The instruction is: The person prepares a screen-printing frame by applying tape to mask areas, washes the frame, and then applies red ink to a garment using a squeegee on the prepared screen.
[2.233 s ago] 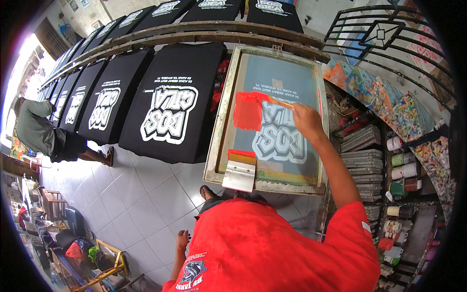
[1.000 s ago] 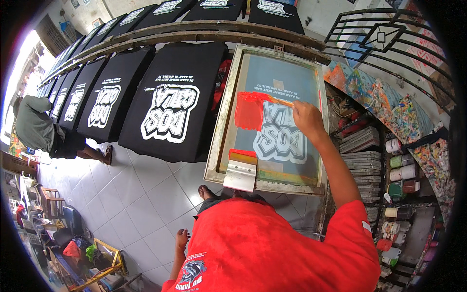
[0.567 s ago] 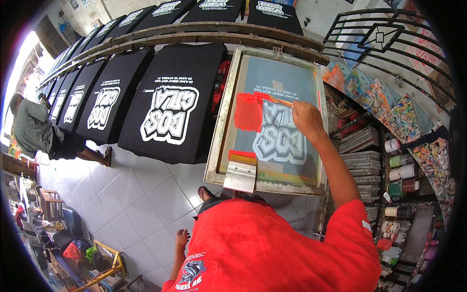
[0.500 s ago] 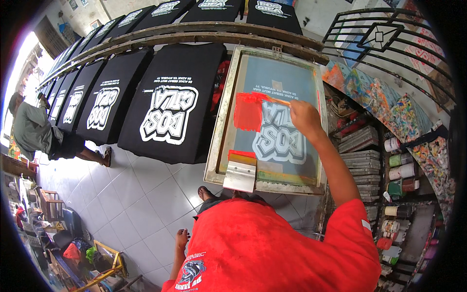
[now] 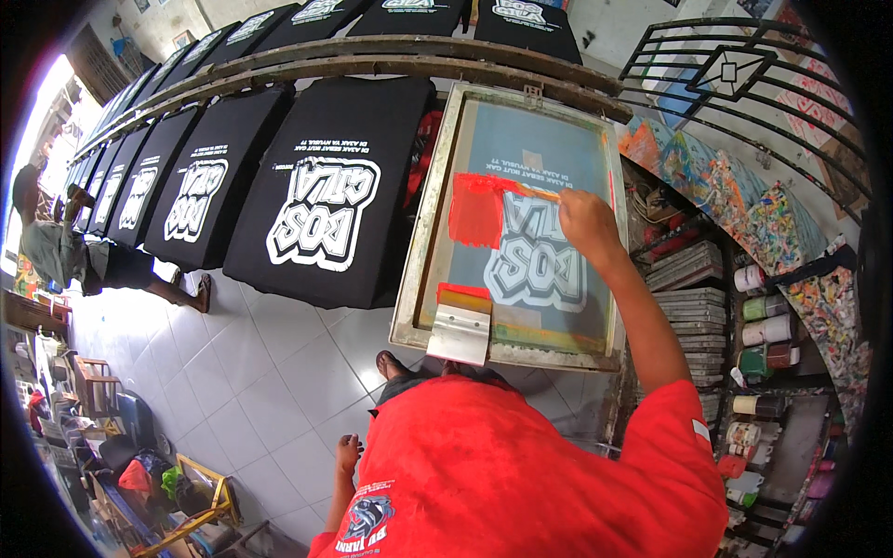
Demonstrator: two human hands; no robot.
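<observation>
My right hand (image 5: 589, 221) is closed round a thin orange-stained stick (image 5: 539, 192) above a framed printing screen (image 5: 437, 219). The stick's far end meets a thick patch of red ink (image 5: 476, 216) on the mesh, so its shape there is hidden. White lettering shows through the blue-grey mesh beside the ink. A squeegee (image 5: 459, 335) with a pale metal holder and red ink along its blade leans on the screen's near edge. My left hand (image 5: 349, 453) hangs low by my side, fingers loosely apart and holding nothing.
Black printed shirts (image 5: 316, 209) lie on boards to the left, with another row beyond the wooden rail (image 5: 391, 63). Stacked frames (image 5: 693, 321) and ink tubs (image 5: 767, 327) stand on the right. A person (image 5: 65, 246) works at the far left over the tiled floor (image 5: 270, 372).
The stick and my right hand have shifted very slightly right, and the red ink's upper edge looks a little changed. The person at far left has raised an arm. My left hand stays put.
</observation>
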